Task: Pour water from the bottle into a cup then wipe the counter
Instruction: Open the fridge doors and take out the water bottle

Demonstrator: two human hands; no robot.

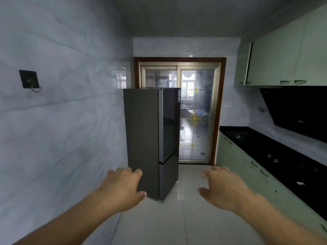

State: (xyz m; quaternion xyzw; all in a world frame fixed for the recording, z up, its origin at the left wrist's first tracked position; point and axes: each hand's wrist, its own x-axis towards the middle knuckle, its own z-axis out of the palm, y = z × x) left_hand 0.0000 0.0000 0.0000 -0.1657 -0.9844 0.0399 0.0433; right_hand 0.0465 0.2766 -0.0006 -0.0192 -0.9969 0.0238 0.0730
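Both of my arms reach forward over the pale floor of a narrow kitchen. My left hand (122, 188) is held out with fingers apart and holds nothing. My right hand (223, 188) is likewise spread and empty. The black counter (276, 152) runs along the right side, well to the right of my right hand. No bottle, cup or cloth shows in this view.
A tall dark fridge (152, 138) stands ahead, just beyond my left hand. A glass sliding door (194, 114) closes the far end. Pale green lower cabinets (247, 170) and upper cabinets (276, 64) line the right. A wall hook (29, 80) hangs on the left tiled wall.
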